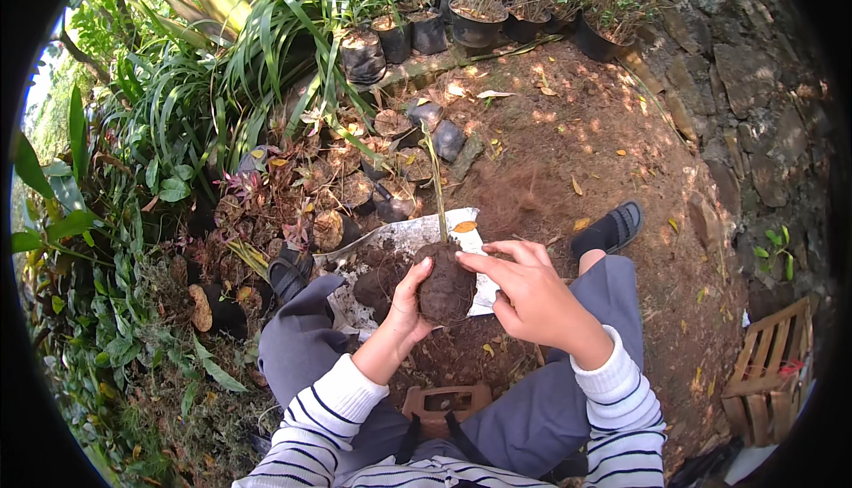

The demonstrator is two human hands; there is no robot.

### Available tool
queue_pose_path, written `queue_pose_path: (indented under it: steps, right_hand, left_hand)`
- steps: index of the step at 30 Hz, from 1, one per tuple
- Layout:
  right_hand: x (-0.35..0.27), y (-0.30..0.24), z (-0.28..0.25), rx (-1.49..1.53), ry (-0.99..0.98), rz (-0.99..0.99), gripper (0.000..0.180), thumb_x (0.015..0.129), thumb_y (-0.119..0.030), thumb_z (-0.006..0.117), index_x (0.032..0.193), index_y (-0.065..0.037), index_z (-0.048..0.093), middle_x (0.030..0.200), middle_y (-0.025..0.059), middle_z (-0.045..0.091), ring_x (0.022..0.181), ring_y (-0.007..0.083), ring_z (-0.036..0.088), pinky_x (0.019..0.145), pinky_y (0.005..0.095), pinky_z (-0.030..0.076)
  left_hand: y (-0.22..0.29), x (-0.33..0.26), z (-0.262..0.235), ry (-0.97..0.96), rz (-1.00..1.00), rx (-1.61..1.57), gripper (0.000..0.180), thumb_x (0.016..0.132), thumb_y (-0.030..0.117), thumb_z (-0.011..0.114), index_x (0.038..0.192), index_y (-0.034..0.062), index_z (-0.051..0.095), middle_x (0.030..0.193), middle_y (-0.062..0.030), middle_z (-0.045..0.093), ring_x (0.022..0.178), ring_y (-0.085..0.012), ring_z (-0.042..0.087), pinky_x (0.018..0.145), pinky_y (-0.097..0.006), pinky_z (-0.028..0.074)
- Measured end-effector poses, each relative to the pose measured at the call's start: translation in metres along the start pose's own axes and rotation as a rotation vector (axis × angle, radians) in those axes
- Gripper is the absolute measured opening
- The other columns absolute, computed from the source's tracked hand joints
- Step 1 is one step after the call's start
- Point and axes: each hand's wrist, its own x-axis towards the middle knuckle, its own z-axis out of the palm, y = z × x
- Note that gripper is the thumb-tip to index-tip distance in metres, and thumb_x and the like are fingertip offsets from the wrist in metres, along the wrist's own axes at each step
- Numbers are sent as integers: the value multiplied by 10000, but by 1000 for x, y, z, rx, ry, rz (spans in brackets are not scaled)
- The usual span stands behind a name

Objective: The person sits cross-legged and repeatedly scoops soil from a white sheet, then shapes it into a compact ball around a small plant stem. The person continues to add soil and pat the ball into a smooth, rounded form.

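Note:
A round, dark brown root ball of soil sits in front of me, with a long pale green plant stem rising from its top. My left hand is wrapped around its left side and underside, thumb along the side. My right hand is at the ball's upper right, its index finger stretched out and touching the soil near the stem's base. The right fingers are apart and grip nothing. Under the ball lies a white sheet, soiled with dirt, bearing another dark soil clump beside my left hand.
Black planting bags and cut pots lie ahead on the left. Potted plants line the far edge. Dense leafy plants fill the left; a stone wall bounds the right. A wooden slatted crate stands at lower right.

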Motion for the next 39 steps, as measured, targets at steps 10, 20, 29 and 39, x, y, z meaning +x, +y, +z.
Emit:
queue_pose_path:
  steps: [10,20,29,39]
  right_hand:
    - [-3,-2,4,6,41,-10,637,725,31,608,1335,-152,595,1142,137,656,1189,305,543,1010,464,381]
    - [-2,-8,16,-161,31,-134,567,774,-8,630,1314,-178,608,1165,9,697,1254,260,527,1061,540,310]
    - [-4,-12,15,-125,-5,-133,602,758,13,604,1317,-210,622,1172,5,701,1262,242,538,1055,590,260]
    - [-6,-12,19,-241,-18,-142,642,766,-22,630,1373,-220,564,1346,-60,610,1337,204,469,1024,606,245]
  left_hand:
    - [1,4,-4,35,36,39,572,904,520,559,1253,67,591,1194,-118,647,1101,-267,632,947,-438,513]
    - [-1,9,-10,14,-5,46,689,912,592,502,1354,65,516,1293,-161,595,1209,-303,581,1030,-476,469]
    - [-1,7,-5,-23,-22,-26,528,938,448,587,1282,48,564,1158,-121,663,1038,-229,666,911,-397,551]
    - [3,2,8,63,-13,-12,647,960,593,461,1318,63,556,1189,-120,659,1073,-249,655,940,-412,539]
